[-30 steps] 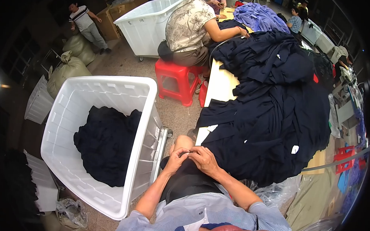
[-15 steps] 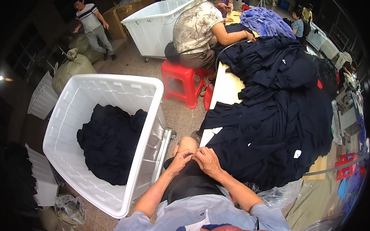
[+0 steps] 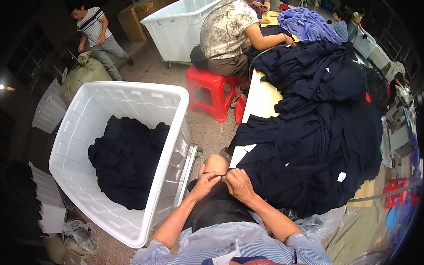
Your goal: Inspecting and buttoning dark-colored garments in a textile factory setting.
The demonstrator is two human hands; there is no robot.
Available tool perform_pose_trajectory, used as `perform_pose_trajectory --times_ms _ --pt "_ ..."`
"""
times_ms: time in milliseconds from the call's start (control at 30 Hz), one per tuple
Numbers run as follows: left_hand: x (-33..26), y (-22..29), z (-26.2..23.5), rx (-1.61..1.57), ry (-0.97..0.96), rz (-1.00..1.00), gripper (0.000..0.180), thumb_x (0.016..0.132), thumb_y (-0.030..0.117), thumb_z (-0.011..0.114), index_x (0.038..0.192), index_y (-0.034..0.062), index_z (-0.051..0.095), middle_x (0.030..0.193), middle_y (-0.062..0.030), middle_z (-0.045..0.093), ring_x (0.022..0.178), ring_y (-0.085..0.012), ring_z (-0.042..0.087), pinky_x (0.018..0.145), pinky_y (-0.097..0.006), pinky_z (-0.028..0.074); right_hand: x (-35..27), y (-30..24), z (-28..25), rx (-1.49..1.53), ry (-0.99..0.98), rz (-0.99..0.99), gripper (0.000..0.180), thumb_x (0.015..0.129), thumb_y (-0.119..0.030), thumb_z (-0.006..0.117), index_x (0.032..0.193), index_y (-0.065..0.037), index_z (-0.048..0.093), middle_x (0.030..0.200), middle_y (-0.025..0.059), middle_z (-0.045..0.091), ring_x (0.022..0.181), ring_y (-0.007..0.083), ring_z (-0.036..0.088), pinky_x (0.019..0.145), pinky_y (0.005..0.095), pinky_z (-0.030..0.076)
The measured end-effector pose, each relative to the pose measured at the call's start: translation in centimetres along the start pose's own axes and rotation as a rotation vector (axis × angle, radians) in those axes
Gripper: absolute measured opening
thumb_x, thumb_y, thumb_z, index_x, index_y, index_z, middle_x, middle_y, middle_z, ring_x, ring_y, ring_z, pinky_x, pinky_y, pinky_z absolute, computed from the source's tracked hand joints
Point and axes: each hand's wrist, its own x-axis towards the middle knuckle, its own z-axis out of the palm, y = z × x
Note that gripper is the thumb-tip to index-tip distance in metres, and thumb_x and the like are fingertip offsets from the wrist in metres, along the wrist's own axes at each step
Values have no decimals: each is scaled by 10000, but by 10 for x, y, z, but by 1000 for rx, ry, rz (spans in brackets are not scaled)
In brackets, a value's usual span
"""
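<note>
In the head view, over the wearer's dark lap and just beyond it toward a bare knee (image 3: 215, 163), the left hand (image 3: 206, 185) and right hand (image 3: 239, 185) meet fingertip to fingertip, each drawn into a narrow pinch; what sits between the fingers is too small for me to tell. Just beside the right hand, a big heap of dark cloth (image 3: 315, 143) spreads over a pale surface (image 3: 262, 102), with a white tag (image 3: 341, 176) showing on its near right part; I cannot tell whether hand and heap touch. Clear plastic (image 3: 323, 226) lies near, below the heap. To the left stands a white bin (image 3: 175, 155) with more dark cloth (image 3: 126, 163) inside. Farther off, a co-worker in a flowered top (image 3: 229, 26) sits on a red stool (image 3: 206, 93), one arm reaching to the heap's far end, near purple cloth (image 3: 306, 24). At far left, another person in a striped shirt (image 3: 92, 27) stands behind a tied sack (image 3: 85, 76).
</note>
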Motion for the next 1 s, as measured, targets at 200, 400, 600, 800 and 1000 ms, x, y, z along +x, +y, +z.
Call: perform_pose_trajectory --times_ms 200,400,600,800,1000 --pt "0 -2 -4 -137 -11 -67 256 1102 103 720 1331 -6 753 1218 -10 757 1136 -80 674 1022 -259 533 -2 1 0 86 13 5 113 911 -37 816 952 -41 711 926 100 668 860 311 666 779 419 505" --pt "6 0 -7 -127 -63 -82 261 1093 92 730 1330 -16 751 1215 -19 764 1144 -89 688 1030 -264 542 0 9 -1 195 39 72 122 885 -10 825 969 -39 742 866 109 688 824 322 688 767 421 522" --pt "9 2 -6 -165 -54 -45 246 1071 83 757 1296 -15 773 1208 -46 785 1105 -111 714 1006 -270 562 6 4 -6 297 25 171 160 880 -39 854 1024 -30 784 920 128 743 872 347 723 803 431 551" --pt "0 -8 -7 -72 60 -29 230 1052 65 776 1269 -9 792 1244 -83 798 1172 -158 735 1079 -323 565 3 6 2 189 -1 160 205 863 -95 898 1040 -19 828 860 166 747 820 358 734 763 450 564" --pt "6 -13 11 97 161 158 221 1010 43 821 1226 -2 833 1176 -59 830 1127 -125 740 1061 -297 557 -3 0 0 78 69 243 217 819 -130 937 986 -24 847 826 138 752 795 339 730 777 436 548"
